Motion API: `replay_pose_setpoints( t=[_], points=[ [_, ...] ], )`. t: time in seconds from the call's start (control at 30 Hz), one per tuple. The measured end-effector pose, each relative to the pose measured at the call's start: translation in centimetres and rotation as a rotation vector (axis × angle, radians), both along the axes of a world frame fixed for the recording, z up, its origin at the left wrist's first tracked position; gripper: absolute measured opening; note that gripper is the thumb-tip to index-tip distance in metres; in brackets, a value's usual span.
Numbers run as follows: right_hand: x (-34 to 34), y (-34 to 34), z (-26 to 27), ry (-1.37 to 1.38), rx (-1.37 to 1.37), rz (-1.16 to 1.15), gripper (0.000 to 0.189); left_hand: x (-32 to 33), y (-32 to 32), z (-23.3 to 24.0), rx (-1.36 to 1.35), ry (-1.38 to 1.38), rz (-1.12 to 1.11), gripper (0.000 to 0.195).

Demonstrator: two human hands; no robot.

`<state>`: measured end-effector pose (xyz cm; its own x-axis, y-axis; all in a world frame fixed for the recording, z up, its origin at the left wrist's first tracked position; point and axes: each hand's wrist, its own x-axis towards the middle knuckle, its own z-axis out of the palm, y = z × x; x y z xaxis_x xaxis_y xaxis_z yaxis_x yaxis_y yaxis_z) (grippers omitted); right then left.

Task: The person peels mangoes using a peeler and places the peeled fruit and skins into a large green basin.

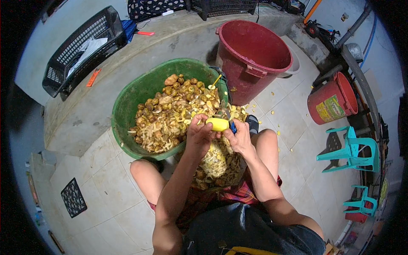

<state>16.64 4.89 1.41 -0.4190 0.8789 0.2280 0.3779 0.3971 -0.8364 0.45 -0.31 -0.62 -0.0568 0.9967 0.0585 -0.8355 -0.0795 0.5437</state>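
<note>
My left hand [200,132] grips a smooth, bright yellow peeled tuber [217,124], which looks like a potato, by its left end. In my right hand [239,137] is a blue-handled blade tool [233,127], held against the tuber's right end; fingers hide most of it. Both hands hang over a heap of pale peelings [215,161] between my knees. Just beyond them, a green plastic tub [127,95] holds many brown unpeeled tubers [191,87] mixed with peelings. A small yellow-handled tool [216,81] stands at the tub's right inner side.
Behind the tub stands a large dark red bin [239,76]. To the right are a smaller red bucket [314,108] and turquoise plastic chairs [360,153]. A black crate [86,41] rests on the concrete ledge [175,35]. Scraps dot the tiled floor [296,149].
</note>
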Motion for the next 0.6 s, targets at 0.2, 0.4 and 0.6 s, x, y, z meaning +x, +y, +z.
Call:
replay_pose_setpoints(
  t=[0.2,0.4,0.6],
  points=[
    [-0.2,-0.4,0.7,0.049,-0.002,0.033,0.062,0.1,-0.3,1.0,-0.046,-0.008,-0.030,0.031],
    [-0.8,-1.3,1.5,0.046,-0.009,0.004,0.069,0.2,-0.3,0.6,-0.019,0.027,0.004,0.024],
    [-0.1,-0.1,-1.5,0.341,-0.270,0.037,0.068,0.1,-0.1,0.0,-0.103,-0.010,0.043,0.019]
  ],
)
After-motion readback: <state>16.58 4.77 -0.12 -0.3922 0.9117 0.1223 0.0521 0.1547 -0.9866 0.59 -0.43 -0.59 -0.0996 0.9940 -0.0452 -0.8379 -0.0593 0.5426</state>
